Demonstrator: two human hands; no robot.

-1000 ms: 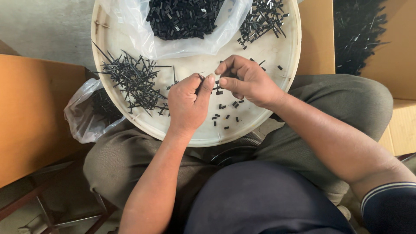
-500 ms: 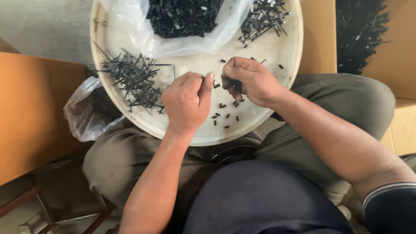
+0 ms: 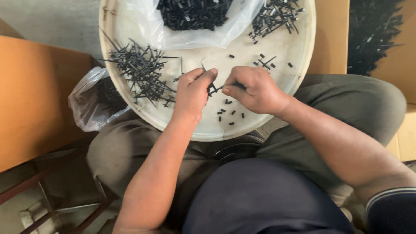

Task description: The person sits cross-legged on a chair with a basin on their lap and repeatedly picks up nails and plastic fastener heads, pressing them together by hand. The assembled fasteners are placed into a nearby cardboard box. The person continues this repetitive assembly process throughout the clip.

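Observation:
A round cream tray rests on my lap. My left hand and my right hand meet over its middle, both pinching a thin black plastic strip with small pieces on it. Small black bits lie loose on the tray just below my hands. A heap of bare black stems is on the tray's left. A smaller heap of black strips sits at the upper right.
A clear plastic bag holding many small black pieces lies at the tray's top. Another plastic bag hangs at the left beside an orange board. A cardboard box of black parts stands at the right.
My hands have stayed together over the tray's middle while working the strip. The view has shifted slightly, so the tray sits higher in the frame.

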